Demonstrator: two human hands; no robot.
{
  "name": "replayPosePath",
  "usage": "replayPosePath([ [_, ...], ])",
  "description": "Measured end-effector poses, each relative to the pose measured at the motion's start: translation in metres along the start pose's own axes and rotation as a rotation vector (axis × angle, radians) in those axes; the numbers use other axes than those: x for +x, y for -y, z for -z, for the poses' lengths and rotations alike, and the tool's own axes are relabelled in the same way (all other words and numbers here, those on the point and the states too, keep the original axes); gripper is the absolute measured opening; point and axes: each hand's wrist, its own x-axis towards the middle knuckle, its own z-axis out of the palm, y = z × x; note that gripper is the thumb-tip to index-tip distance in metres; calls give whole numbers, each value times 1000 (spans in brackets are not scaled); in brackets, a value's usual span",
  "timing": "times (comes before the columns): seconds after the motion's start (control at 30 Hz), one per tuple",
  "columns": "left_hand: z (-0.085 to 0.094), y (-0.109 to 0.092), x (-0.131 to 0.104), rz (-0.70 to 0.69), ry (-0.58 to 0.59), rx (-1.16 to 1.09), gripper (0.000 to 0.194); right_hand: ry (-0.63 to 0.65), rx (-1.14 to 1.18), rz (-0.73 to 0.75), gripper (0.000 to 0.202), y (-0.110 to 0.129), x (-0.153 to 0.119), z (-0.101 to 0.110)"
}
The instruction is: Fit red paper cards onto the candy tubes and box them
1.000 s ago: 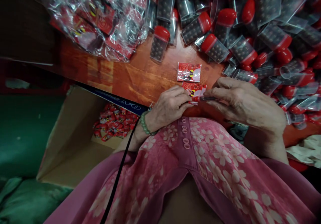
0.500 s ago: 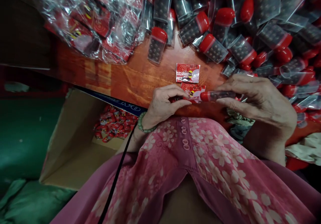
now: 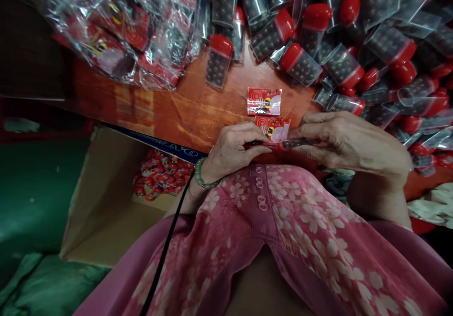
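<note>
My left hand (image 3: 235,148) pinches a small red printed sleeve (image 3: 269,144) near the table's front edge. From the right, my right hand (image 3: 339,141) grips a clear tube of dark beads (image 3: 297,142), whose front end meets the sleeve; how far it sits inside is hard to tell. Just behind my fingers lies a flat red printed packet (image 3: 272,128). Another red packet (image 3: 264,101), shiny and flat, rests a little farther back on the wooden table (image 3: 191,113).
A heap of red-capped bead tubes (image 3: 343,65) covers the back right. Crinkled plastic with red packets (image 3: 120,37) lies at the back left. Below the table's left edge stands a cardboard box (image 3: 102,212) with small red packs inside. A black cable runs by my left wrist.
My right hand has moved left with the tube, bringing its end up against the sleeve at my left fingers. My left hand has barely moved.
</note>
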Motion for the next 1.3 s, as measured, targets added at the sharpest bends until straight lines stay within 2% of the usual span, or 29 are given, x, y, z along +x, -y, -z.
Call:
replayPosePath([
  [0.17, 0, 2, -1, -55, 13, 11, 18, 31, 20, 17, 27, 2, 8, 3],
  [0.33, 2, 0, -2, -62, 21, 64, 30, -58, -5, 23, 27, 5, 10, -3],
  [0.5, 3, -5, 1, -74, 83, 109, 22, -133, 55, 50, 27, 6, 11, -9],
  [0.6, 1, -8, 3, -77, 111, 103, 20, -113, 81, 71, 28, 2, 11, -10],
  [0.67, 0, -10, 5, -66, 114, 118, 21, -116, 71, 64, 31, -1, 11, -12],
  [0.77, -3, -10, 8, -34, 106, 184, 27, -197, 39, 21, 32, -6, 9, -18],
  [0.9, -2, -10, 13, -2, 147, 192, 35, -238, 207, -2, 29, -13, 7, -30],
  [1.0, 2, -11, 16, 113, 146, 84, 33, -244, 357, 16, 27, -18, 7, -39],
  [1.07, 5, -13, 18, 236, 106, -73, 46, -248, 431, 36, 31, -18, 8, -44],
  [1.17, 9, -13, 21, 411, 5, -318, 72, -278, 558, 13, 35, -15, 11, -50],
  [1.3, 15, -12, 20, 508, -220, -637, 85, -329, 765, -61, 35, -10, 13, -55],
])
